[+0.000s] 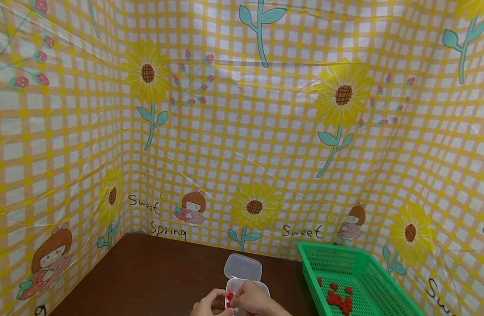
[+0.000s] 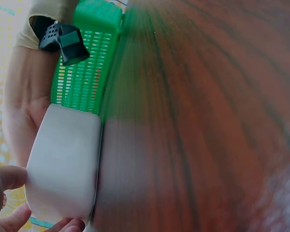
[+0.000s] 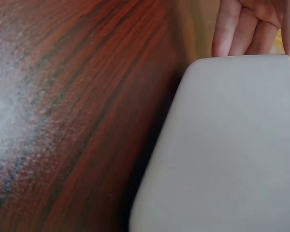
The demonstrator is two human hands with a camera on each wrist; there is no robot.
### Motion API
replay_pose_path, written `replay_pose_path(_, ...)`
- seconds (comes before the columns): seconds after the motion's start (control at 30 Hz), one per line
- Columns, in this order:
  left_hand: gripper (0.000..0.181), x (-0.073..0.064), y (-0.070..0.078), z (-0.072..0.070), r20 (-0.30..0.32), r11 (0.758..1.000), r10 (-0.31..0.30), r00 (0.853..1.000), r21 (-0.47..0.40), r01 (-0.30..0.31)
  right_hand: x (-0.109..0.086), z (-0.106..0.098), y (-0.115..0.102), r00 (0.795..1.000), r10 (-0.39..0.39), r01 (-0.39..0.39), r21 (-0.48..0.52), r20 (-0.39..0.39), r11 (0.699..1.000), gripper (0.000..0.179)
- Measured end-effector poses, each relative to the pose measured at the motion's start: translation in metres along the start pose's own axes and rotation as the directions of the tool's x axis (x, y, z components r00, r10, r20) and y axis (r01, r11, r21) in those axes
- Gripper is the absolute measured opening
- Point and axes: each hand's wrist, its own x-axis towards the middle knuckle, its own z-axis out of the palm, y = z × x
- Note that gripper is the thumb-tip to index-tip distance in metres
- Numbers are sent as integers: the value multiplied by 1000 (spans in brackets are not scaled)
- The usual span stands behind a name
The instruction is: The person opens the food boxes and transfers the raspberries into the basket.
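Observation:
A white rectangular container [image 1: 235, 284] stands on the dark table, its side filling much of both wrist views. My left hand [image 1: 211, 303] holds its left side; in the left wrist view its fingers [image 2: 12, 177] touch the wall and the bottom edge. Inside the container, my right hand [image 1: 253, 298] reaches down with curled fingers and pinches a small red berry, seemingly a raspberry [image 1: 228, 303]. Another red berry [image 1: 230, 296] shows just beside the fingertips. The walls hide the rest of the contents. Behind the container lies a translucent lid [image 1: 243, 267].
To the right is a green slotted basket [image 1: 311, 267] with several red berries [image 1: 337, 300] on its floor. Brown wood-grain table [image 1: 155, 272] extends to the left. A yellow checked cloth [image 1: 226, 145] with sunflowers hangs around the back and sides.

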Motion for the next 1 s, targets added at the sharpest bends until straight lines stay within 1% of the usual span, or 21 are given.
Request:
replay_pose_path(0.13,42,-1,1,0,-13,1000,2,1000,19,-2,1,-4,-5,1000,25,-26,55,18,998,17)
replay_pose_path(0.27,40,-1,2,0,-15,1000,-4,1000,21,4,0,-13,-10,997,62,-66,103,35,993,10)
replay_pose_path(0.37,41,0,3,0,-5,1000,-8,1000,13,8,-2,-23,-14,996,79,-84,115,45,990,6)
replay_pose_path(0.5,42,1,3,-1,3,1000,-24,1000,9,24,-3,-36,-18,995,82,-88,126,53,988,7)
replay_pose_path(0.6,42,2,2,0,5,999,-45,999,17,44,-5,-45,-18,996,84,-89,117,41,989,8)
replay_pose_path(0.73,42,3,3,-1,12,997,-69,998,31,69,-7,-58,-17,994,107,-109,121,18,987,8)
replay_pose_path(0.77,43,3,3,-1,14,996,-84,996,34,84,-7,-61,-17,994,112,-113,124,12,986,7)
replay_pose_path(0.97,40,3,8,-2,17,995,-94,995,30,93,-11,-79,-14,995,104,-101,137,-11,985,9)
replay_pose_path(1.0,40,3,8,-2,17,996,-85,996,28,84,-12,-83,-13,995,101,-98,142,-13,985,10)
